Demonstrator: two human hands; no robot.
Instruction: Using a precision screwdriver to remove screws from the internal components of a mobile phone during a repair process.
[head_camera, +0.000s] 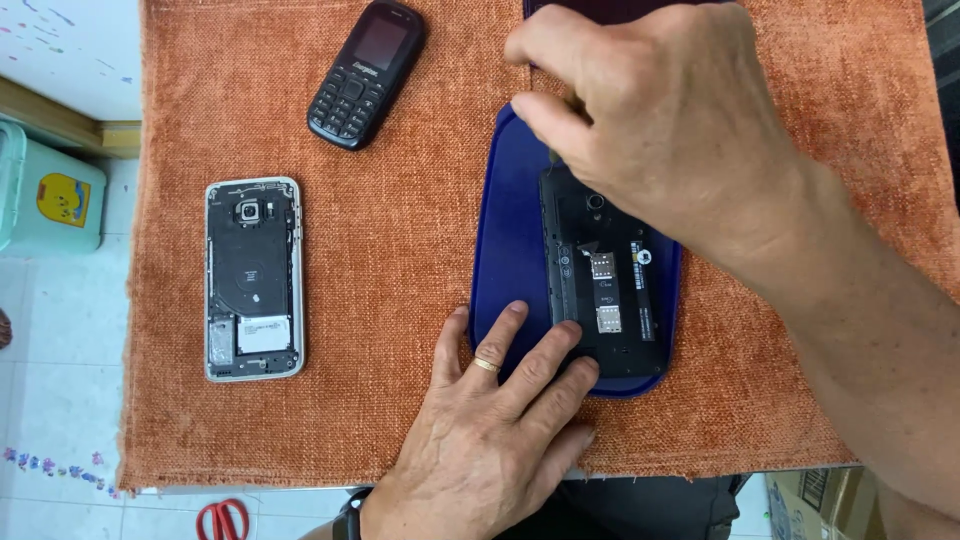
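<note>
An opened black phone (605, 290) lies back-up on a dark blue cover (510, 230), its card slots showing. My left hand (495, 430), with a ring on one finger, presses flat on the lower end of this phone and the cover. My right hand (660, 120) reaches over the top end of the phone, fingers curled down at its upper edge; whether they pinch anything is hidden. Everything rests on an orange woven cloth (400, 300).
A silver-framed smartphone (253, 280) with its back removed lies at the left of the cloth. A small black keypad phone (365, 72) lies at the top. Red scissor handles (222, 520) show below the cloth; a pale green box (50, 195) stands at the far left.
</note>
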